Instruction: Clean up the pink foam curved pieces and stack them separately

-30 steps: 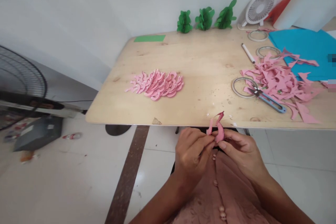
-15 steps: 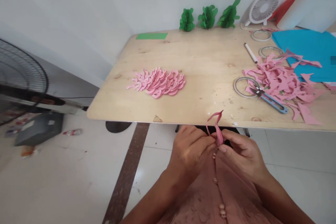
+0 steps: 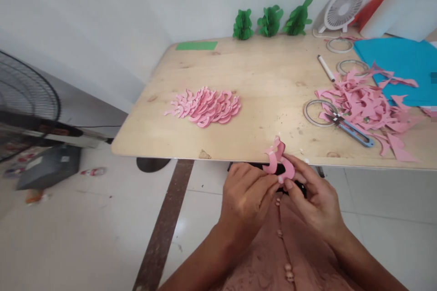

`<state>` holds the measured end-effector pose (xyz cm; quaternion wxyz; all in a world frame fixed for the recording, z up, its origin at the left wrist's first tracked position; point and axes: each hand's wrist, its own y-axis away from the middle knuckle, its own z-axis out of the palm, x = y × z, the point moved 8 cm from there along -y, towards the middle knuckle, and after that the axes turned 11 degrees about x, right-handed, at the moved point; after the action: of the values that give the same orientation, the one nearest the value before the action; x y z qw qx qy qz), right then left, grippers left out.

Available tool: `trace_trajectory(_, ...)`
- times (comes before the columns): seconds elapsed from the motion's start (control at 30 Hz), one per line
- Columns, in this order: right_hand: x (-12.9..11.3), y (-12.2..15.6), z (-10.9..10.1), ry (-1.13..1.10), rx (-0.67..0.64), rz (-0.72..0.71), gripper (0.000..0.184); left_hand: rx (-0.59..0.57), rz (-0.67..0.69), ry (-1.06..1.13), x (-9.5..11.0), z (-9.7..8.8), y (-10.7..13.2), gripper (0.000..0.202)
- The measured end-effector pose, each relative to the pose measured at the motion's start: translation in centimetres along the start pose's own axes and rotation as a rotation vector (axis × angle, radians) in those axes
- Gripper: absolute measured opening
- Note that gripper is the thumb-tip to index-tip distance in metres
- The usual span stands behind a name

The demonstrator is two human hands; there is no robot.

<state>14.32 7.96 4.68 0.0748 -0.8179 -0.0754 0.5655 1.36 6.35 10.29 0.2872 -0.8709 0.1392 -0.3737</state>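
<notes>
A curved pink paper cutout is held up in front of my body, just off the table's near edge. My left hand has its fingers curled together and pinches the cutout's lower left part. On the other side, my right hand grips it between thumb and fingers. The cutout curls into a wavy loop, its upper end overlapping the table edge in view. A heap of similar curved pink pieces lies on the table, ahead and to the left of my hands.
Pink scraps cover the table's right side, beside blue thread snips and a tape roll. A marker and blue sheets lie farther back. Green paper shapes and a small fan stand along the wall.
Between my hands the pink cutout has turned, from nearly edge-on to showing its flat curved face. My right fingers have shifted slightly along it. The pile and scraps stay put.
</notes>
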Motion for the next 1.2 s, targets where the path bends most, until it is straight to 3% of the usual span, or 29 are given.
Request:
trace_trajectory(0.17,-0.6,0.2,-0.1,0.124,0.030,-0.067,0.065,0.005,0.013,-0.048,0.0,0.3,0.3,0.011)
trace_trajectory(0.5,-1.9,0.7,0.2,0.189,-0.026,-0.290,0.069,-0.053,-0.012,-0.046,-0.1,0.7,0.5,0.016)
trace_trajectory(0.93,-1.1,0.8,0.1,0.144,-0.039,-0.189,0.065,-0.105,-0.189,0.068,-1.1,0.8,0.7,0.016)
trace_trajectory(1.2,-0.9,0.5,0.2,0.073,-0.040,-0.100,0.064,-0.021,-0.230,0.069,-1.3,0.7,1.0,0.014)
